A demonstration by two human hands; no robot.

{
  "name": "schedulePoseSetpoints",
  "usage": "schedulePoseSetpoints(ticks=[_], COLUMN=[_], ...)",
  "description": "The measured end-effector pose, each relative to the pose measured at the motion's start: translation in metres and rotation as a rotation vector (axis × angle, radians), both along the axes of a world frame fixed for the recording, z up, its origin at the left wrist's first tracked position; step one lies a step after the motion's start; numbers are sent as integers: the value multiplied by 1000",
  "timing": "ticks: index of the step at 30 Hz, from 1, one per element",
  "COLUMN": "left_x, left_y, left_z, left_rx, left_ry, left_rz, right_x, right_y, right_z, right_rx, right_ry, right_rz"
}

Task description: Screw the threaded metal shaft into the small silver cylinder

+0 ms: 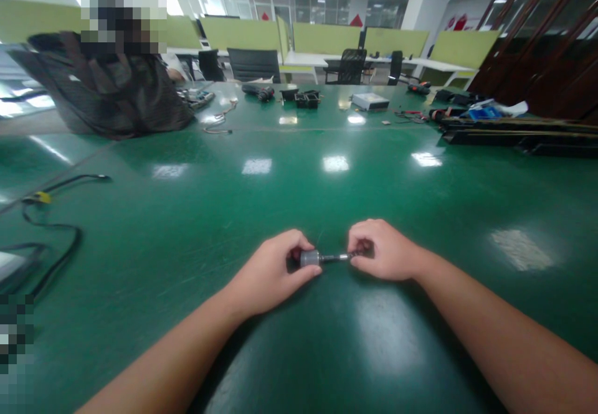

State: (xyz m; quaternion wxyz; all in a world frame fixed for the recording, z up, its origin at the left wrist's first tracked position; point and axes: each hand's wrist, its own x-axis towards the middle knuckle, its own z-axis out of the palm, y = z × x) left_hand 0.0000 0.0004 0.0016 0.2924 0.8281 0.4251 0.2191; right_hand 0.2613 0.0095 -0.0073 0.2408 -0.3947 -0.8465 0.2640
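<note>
Near the middle of the green tabletop [187,215], my left hand [275,271] is closed around a grey cylindrical piece [310,258], thumb on its near side. A thin metal shaft [334,258] extends from this cylinder to the right, roughly level with the table. At the shaft's far end my right hand [383,249] pinches a small dark tip [359,253] between thumb and fingers. The fingers partly hide that tip, so its shape is unclear.
Black cables [70,227] lie at the left. A large dark bag [121,96] stands at the back left, with a person partly behind it. Along the back are black parts [306,98], a silver box [370,101] and, at the right, long dark strips [518,135].
</note>
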Motion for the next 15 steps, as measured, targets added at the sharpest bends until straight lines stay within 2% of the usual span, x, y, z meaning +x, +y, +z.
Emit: schedulePoseSetpoints(ticks=[6,12,15], left_x=[0,-1,-2], left_y=[0,1,1], left_z=[-1,-4,-5], left_rx=[4,19,27], left_ry=[6,-3,-12], left_rz=[1,3,2], right_x=[2,-18,-26], right_y=[1,-7,-12], right_z=[-1,-5,-6], right_rx=[8,67,69], right_ry=[-13,5,43], right_rz=[-20,-24,18])
